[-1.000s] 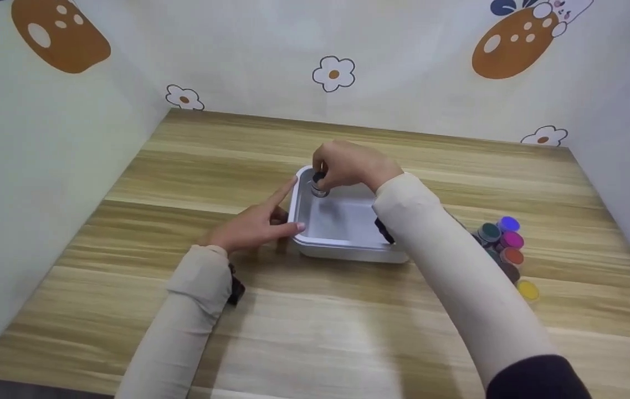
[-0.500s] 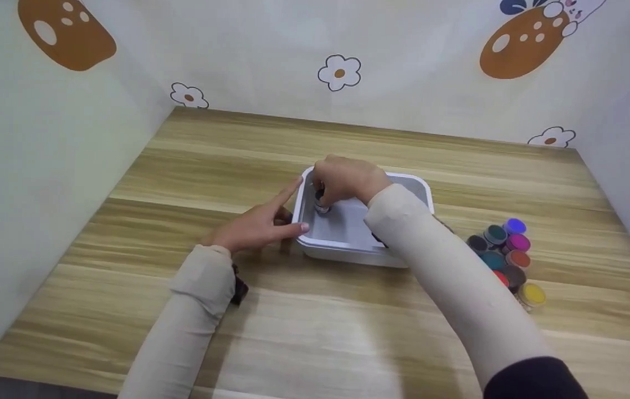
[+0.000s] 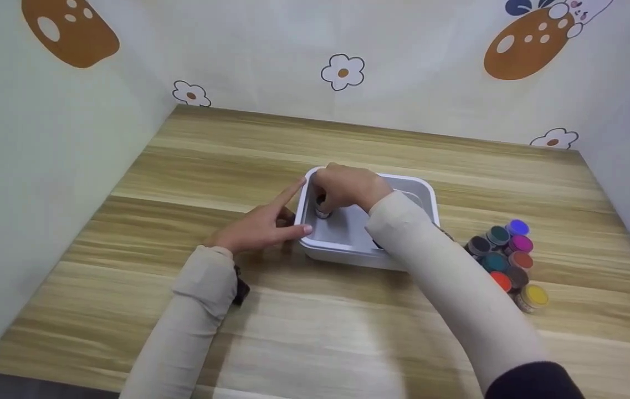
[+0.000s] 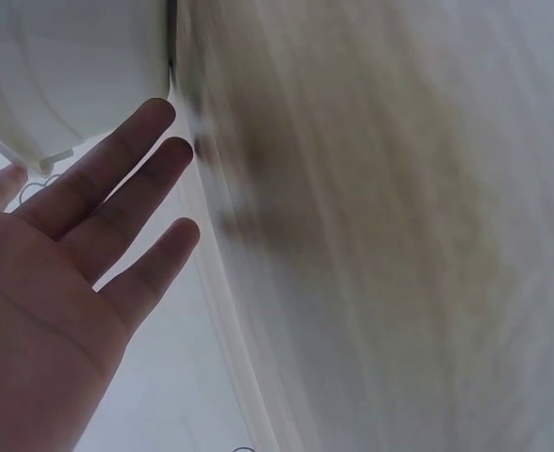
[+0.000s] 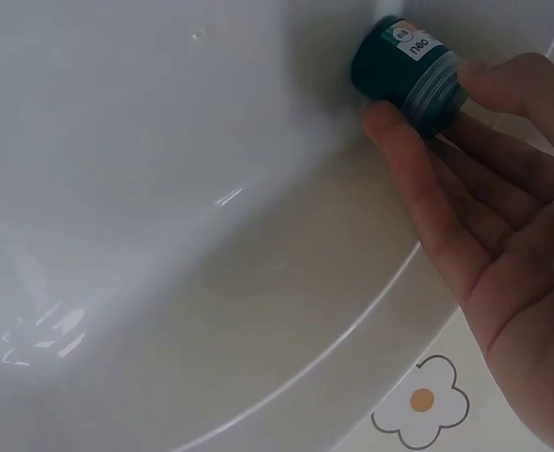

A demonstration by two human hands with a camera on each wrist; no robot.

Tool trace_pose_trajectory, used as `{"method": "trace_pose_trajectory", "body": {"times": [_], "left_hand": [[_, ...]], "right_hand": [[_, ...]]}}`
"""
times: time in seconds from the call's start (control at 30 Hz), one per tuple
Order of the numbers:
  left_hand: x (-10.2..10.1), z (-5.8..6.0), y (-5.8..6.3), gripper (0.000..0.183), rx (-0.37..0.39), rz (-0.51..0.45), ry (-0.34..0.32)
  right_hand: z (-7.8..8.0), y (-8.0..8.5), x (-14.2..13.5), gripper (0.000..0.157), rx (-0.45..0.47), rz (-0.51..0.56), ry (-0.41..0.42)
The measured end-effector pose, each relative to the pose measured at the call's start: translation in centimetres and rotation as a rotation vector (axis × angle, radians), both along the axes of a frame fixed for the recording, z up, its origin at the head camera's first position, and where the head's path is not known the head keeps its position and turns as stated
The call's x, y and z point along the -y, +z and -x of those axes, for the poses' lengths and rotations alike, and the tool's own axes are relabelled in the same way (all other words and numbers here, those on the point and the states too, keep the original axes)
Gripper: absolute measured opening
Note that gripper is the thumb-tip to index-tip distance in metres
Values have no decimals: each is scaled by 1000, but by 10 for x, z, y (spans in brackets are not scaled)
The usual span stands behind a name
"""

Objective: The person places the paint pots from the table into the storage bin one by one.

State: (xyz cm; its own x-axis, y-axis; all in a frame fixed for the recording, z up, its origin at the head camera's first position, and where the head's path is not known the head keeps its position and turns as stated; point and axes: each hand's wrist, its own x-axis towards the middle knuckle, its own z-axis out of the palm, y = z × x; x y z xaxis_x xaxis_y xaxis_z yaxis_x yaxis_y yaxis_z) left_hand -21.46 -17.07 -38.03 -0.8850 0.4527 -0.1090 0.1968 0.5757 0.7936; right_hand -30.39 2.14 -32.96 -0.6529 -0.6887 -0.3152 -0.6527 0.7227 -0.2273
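Note:
My right hand (image 3: 351, 185) reaches down into a white rectangular plastic box (image 3: 342, 245) and pinches a small dark teal paint jar (image 5: 404, 71) between thumb and fingers. In the right wrist view, the jar has a partly visible printed label and sits close to the box's inner corner. In the head view, the jar's lower part (image 3: 323, 214) shows near the box floor at the left end. My left hand (image 3: 256, 226) has its fingers spread, with index finger and thumb at the box's left rim. In the left wrist view, the other fingers (image 4: 145, 198) stretch out beside the box wall (image 4: 79, 56).
Right of the box stands a cluster of small paint jars in several colours, among them a yellow one (image 3: 535, 298), a red one (image 3: 500, 281) and a blue-violet one (image 3: 517, 227). The wooden table (image 3: 237, 149) is bordered by flower-patterned walls (image 3: 270, 72).
My right hand has moved down and slightly nearer inside the box, carrying the jar toward the floor. The left hand stays at the rim. More of the jar cluster shows beyond the right sleeve.

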Motion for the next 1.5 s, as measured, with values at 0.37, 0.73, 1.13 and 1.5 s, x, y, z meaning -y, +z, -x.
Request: {"method": "trace_pose_trajectory", "body": {"times": [0.37, 0.73, 1.13, 1.5], "left_hand": [[-12, 3, 0, 95, -19, -15, -44], [-11, 4, -1, 92, -2, 19, -29], [4, -6, 1, 94, -22, 69, 7], [0, -3, 1, 93, -3, 51, 5]], "right_hand": [[-3, 25, -25, 31, -39, 41, -31], [-18, 76, -115, 27, -131, 299, -126], [-53, 41, -262, 30, -199, 362, -376], [-50, -7, -328, 33, -112, 296, -545]]}}
